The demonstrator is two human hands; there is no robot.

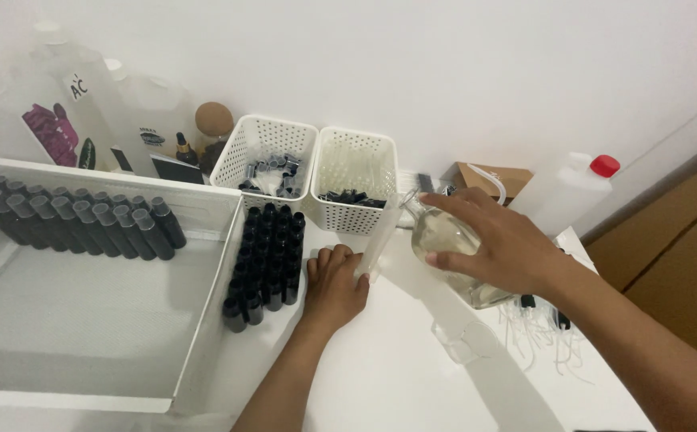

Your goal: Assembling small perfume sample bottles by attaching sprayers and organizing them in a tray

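My right hand (499, 242) grips a round clear glass flask (443, 237) holding pale liquid, tilted toward the left. My left hand (335, 284) rests on the white table and holds a slim clear plastic tube (379, 238) upright against the flask's mouth. Just left of that hand stands a block of several small black bottles (267, 260) in rows.
A large white tray (84, 320) at left holds a row of dark capped bottles (76, 218). Two white perforated baskets (264, 160) (356, 180) stand behind. Large plastic jugs (124, 112) line the wall; a red-capped jug (568, 188) is at right. Thin clear tubes (544, 336) lie by my right forearm.
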